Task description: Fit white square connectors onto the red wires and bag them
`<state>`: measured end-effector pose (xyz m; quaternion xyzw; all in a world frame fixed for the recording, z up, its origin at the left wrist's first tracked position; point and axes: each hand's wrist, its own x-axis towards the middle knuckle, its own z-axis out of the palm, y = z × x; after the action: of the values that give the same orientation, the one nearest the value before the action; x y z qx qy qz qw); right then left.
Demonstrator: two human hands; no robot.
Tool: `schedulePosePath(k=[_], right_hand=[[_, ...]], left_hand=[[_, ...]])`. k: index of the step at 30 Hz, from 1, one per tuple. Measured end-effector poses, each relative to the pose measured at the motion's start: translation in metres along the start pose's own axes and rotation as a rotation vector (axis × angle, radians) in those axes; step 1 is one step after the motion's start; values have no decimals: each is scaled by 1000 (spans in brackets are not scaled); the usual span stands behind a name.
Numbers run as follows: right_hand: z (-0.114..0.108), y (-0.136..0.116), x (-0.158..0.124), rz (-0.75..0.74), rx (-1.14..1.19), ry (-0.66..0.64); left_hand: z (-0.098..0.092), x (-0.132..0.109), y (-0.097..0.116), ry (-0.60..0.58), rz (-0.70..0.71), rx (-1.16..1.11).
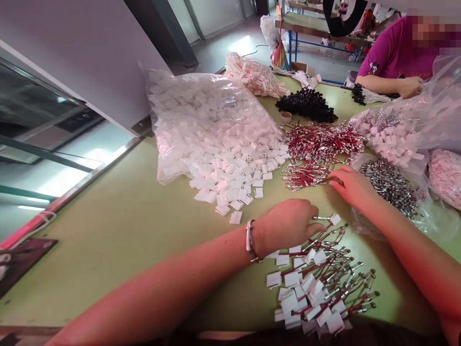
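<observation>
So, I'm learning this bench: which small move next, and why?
Perhaps the left hand should lower its white, blocky plastic connector: the heap of red-wired white connectors lies close by, and the right hand is at silver-tipped red wires.

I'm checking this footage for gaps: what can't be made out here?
Head view: whether the right hand pinches just one wire; it meets the red wires, too thin and crowded to separate.
Head view: the end of the lead inside the left hand; the curled hand covers it.
Head view: the pinkish bag's full extent; cut off by the right edge.
Head view: the metal pieces' count; too small and heaped.
</observation>
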<state>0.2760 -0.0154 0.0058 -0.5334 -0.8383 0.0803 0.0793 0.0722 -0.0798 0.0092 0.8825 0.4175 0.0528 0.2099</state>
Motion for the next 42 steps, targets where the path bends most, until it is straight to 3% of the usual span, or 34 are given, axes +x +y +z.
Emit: schedulePosePath(k=[4,8,10,12,14,15,16,18,20,22,24,26,29,33,36,39,42], right_hand=[[17,0,5,-40,-158,20],[16,-2,-2,-112,-198,15],[10,-4,-9,-90,-195,48],[4,-11,-16,-41,-187,99],[0,-22,-23,-31,-181,78],[0,-29,-26,-48,-168,36],[1,-36,-28,-69,-144,-14],[4,-49,-30,-95,-40,-73],[4,-53,-30,-116,139,-77],[-2,-46,-28,-121,293,-45],[-13,-28,-28,-40,296,14],[-24,-6,-27,161,111,66],[-26,21,-24,350,-184,-32],[-14,31,-19,278,-304,-116],[-16,26,-19,246,-281,-56],[-22,12,-24,208,-105,43],[-14,-13,-30,64,154,24]], left_hand=[[-6,-11,9,-63,78,5],[-6,-9,3,-70,120,-38],[-5,-5,-2,33,58,-48],[-5,1,-6,251,9,-32],[-5,6,-7,475,43,28],[-4,8,-7,533,86,71],[-3,10,-6,534,124,116],[0,11,-5,402,140,178],[3,10,-6,238,66,184],[3,9,-8,176,-14,133],[2,9,-11,226,-53,30],[0,11,-15,299,-86,-105],[1,17,-23,345,-144,-312],[4,21,-32,371,-189,-534],[5,20,-32,341,-217,-650],[6,19,-29,332,-234,-689],[8,19,-26,318,-197,-700]])
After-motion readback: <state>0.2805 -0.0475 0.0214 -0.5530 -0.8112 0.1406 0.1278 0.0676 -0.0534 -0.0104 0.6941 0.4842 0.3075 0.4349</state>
